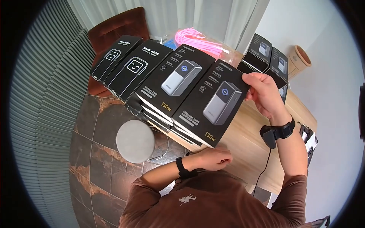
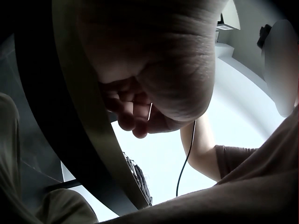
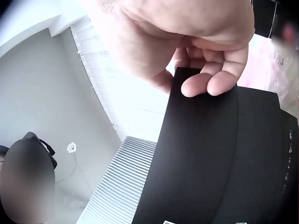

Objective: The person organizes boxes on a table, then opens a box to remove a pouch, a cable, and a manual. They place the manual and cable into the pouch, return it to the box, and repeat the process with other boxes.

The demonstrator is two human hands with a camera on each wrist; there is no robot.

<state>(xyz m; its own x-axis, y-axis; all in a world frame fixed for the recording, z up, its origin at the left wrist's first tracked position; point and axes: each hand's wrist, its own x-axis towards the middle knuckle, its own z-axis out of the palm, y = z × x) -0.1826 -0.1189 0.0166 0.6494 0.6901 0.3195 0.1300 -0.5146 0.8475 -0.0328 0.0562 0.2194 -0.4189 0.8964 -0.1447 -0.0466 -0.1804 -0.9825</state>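
My right hand (image 1: 264,93) pinches the upper right corner of a black power bank box (image 1: 197,114) marked 130W, thumb on its printed face. In the right wrist view the fingertips (image 3: 222,83) lie on the dark side of this box. It is the nearest of several boxes in a row; a second power bank box (image 1: 167,89) lies right beside it. Two boxes with a smiling line drawing, one of them the middle box (image 1: 133,70), continue the row leftward. My left hand (image 1: 216,159) rests at the table's front edge below the held box, fingers loosely curled, holding nothing.
More black boxes (image 1: 262,49) are stacked at the back right beside a terracotta-coloured pot (image 1: 300,57). Pink strands (image 1: 194,40) in clear plastic lie behind the row. A round grey stool (image 1: 135,141) and a brown chair (image 1: 118,28) stand off the wooden table (image 1: 243,133).
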